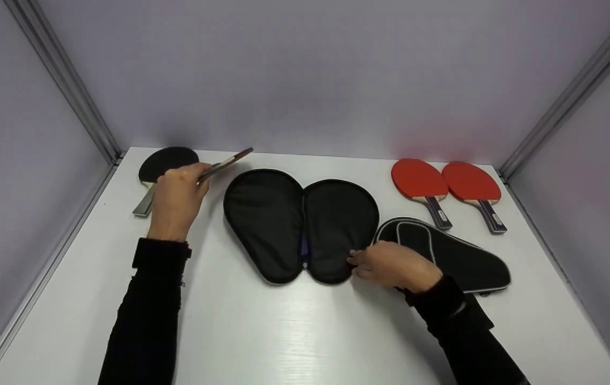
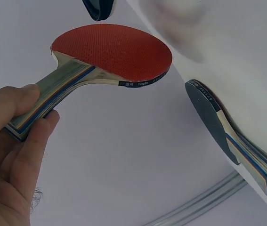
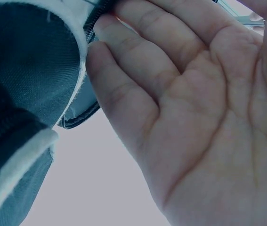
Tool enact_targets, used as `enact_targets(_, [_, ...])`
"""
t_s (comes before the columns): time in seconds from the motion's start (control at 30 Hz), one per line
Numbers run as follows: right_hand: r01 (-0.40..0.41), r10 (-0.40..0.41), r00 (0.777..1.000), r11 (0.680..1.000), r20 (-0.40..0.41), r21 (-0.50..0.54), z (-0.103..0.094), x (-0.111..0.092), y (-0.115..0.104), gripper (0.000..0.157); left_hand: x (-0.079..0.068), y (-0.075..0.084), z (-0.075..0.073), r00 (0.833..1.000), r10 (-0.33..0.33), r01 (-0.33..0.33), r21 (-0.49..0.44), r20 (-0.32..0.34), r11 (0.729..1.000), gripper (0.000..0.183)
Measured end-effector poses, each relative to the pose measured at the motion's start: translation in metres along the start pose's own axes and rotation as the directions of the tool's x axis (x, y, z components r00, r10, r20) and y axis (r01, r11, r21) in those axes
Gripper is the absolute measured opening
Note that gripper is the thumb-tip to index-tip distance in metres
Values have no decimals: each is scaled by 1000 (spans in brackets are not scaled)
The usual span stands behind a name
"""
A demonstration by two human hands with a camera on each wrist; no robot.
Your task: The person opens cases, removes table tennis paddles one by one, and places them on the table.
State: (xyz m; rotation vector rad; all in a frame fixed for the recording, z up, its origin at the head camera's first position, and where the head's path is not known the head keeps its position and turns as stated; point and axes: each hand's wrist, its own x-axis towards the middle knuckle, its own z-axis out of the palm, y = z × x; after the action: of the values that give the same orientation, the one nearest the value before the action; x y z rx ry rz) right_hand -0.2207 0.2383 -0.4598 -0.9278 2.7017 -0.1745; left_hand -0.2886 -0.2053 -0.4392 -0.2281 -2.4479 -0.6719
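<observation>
My left hand [image 1: 177, 200] grips a table tennis paddle [image 2: 112, 52] by its striped handle, thumb on one side and fingers on the other. Its red rubber faces the left wrist view; from the head it appears nearly edge-on, raised left of the case. A black paddle case [image 1: 264, 224] lies spread wide in the middle, its two halves joined along a zippered seam. At the lower right rim of the right half are the fingertips of my right hand [image 1: 395, 264]. Its fingers look fairly straight in the right wrist view.
Behind my left hand lies a black-faced paddle [image 1: 168, 163]. Two red paddles, one left [image 1: 418, 179] and one right [image 1: 471, 182], lie at the back right. A closed black case [image 1: 468, 262] with pale piping sits beside my right hand. Panel walls bound the white table.
</observation>
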Motion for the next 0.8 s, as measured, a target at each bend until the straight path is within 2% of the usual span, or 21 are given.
enact_targets(0.2, [-14, 14, 1000, 1000, 6, 12, 1, 1, 1, 40, -1, -3, 5, 999, -8, 6, 33, 39, 999, 20])
enact_targets(0.43, [11, -11, 1000, 1000, 2, 4, 1, 0, 0, 40, -4, -6, 14, 996, -5, -3, 93, 90, 996, 24])
enact_targets(0.53, [16, -16, 1000, 1000, 2, 2, 1, 0, 0, 41, -5, -9, 18, 993, -8, -5, 111, 120, 994, 18])
enact_targets(0.67, [7, -7, 1000, 1000, 3, -8, 0, 0, 0, 40, -5, -11, 21, 982, -21, -2, 121, 185, 993, 14])
enact_targets(0.8, [-8, 8, 1000, 1000, 7, -7, 0, 0, -1, 39, -4, -13, 23, 963, -47, 16, 117, 267, 993, 16])
